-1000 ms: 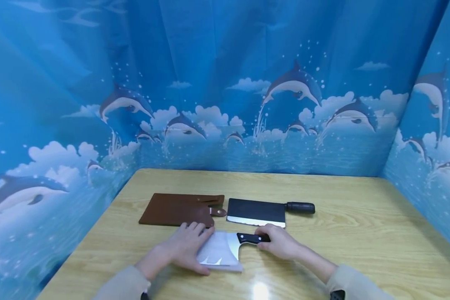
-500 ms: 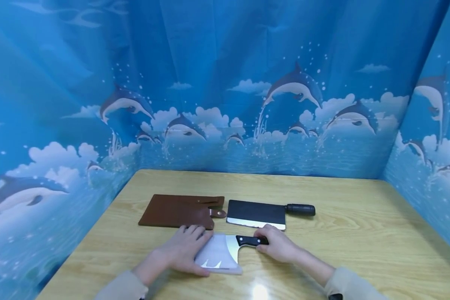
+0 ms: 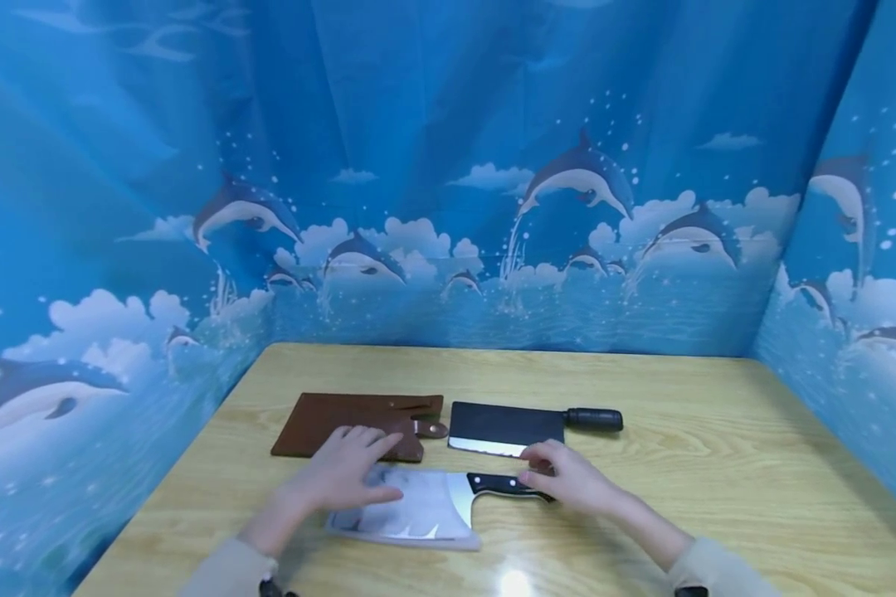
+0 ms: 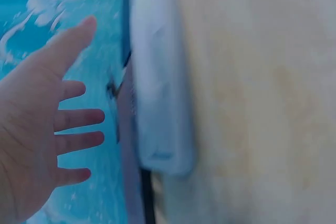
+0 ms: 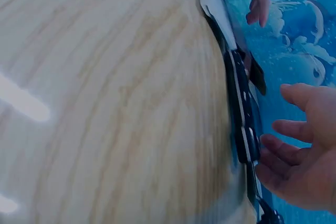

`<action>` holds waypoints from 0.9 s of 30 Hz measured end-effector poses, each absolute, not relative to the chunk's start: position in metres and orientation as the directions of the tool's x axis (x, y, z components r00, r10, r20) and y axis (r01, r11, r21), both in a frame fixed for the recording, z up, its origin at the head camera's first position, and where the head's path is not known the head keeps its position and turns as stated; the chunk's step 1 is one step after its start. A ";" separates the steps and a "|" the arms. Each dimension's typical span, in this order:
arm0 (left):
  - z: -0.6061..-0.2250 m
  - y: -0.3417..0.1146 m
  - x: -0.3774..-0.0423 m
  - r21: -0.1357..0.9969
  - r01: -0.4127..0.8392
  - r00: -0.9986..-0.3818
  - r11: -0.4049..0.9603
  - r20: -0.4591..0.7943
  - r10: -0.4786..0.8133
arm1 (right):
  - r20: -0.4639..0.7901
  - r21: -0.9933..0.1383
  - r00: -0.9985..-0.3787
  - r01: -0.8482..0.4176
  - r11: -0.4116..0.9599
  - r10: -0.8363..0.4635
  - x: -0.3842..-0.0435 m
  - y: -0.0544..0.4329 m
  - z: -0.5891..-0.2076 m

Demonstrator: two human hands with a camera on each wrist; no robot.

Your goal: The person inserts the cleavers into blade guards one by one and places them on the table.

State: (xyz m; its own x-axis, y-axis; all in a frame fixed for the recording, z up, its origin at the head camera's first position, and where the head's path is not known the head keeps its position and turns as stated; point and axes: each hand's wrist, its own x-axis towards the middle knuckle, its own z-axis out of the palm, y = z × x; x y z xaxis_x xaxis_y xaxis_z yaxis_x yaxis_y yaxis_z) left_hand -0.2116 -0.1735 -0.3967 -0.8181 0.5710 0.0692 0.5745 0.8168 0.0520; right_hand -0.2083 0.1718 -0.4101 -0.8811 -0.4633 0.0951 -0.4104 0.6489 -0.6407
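A cleaver with a black riveted handle (image 3: 496, 483) lies flat near the front of the table. A whitish, see-through cover (image 3: 411, 507) wraps most of its blade. My left hand (image 3: 339, 474) is above the covered blade's left end, fingers spread; the left wrist view shows the hand (image 4: 31, 124) apart from the cover (image 4: 160, 77), holding nothing. By the handle's end is my right hand (image 3: 573, 479), its fingers loosely bent. In the right wrist view a gap shows between that hand's thumb and fingers (image 5: 296, 129), with the handle (image 5: 241, 103) beside them, not gripped.
Behind the left hand lies a brown leather sheath (image 3: 336, 423) with a snap strap (image 3: 430, 429). To its right is a second cleaver (image 3: 504, 421) with a dark blade and round black handle. A blue dolphin curtain (image 3: 448, 166) surrounds the wooden table (image 3: 717, 464).
My left hand has let go of the covered blade and moved up and left, baring more of it. The right hand has let go of the handle and shifted slightly right.
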 end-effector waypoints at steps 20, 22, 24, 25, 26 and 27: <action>-0.382 -0.220 -0.271 0.222 0.334 -0.924 0.916 -0.114 0.365 | 0.219 -0.620 -0.948 -0.318 0.717 -0.231 -0.255 0.254 -0.390; -0.384 -0.221 -0.274 0.225 0.320 -0.918 0.920 -0.165 0.360 | 0.192 -0.631 -0.953 -0.304 0.714 -0.236 -0.261 0.258 -0.392; -0.386 -0.221 -0.277 0.215 0.315 -0.912 0.924 -0.201 0.358 | 0.171 -0.643 -0.956 -0.292 0.708 -0.239 -0.264 0.261 -0.394; -0.387 -0.222 -0.279 0.209 0.313 -0.910 0.926 -0.215 0.356 | 0.170 -0.645 -0.955 -0.294 0.705 -0.242 -0.266 0.263 -0.395; -0.388 -0.222 -0.281 0.198 0.311 -0.907 0.930 -0.231 0.353 | 0.170 -0.645 -0.954 -0.296 0.705 -0.245 -0.268 0.264 -0.396; -0.389 -0.223 -0.283 0.198 0.311 -0.904 0.929 -0.241 0.354 | 0.174 -0.642 -0.954 -0.299 0.706 -0.246 -0.269 0.265 -0.397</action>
State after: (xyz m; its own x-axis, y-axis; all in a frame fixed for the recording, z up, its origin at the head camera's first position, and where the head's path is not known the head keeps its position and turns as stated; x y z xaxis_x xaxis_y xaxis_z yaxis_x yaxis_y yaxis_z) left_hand -0.2834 -0.2226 -0.3891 -0.9038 0.3540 -0.2406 0.3115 0.9294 0.1978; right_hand -0.2693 0.2646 -0.3971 -0.9536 -0.2456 0.1743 -0.2991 0.7057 -0.6423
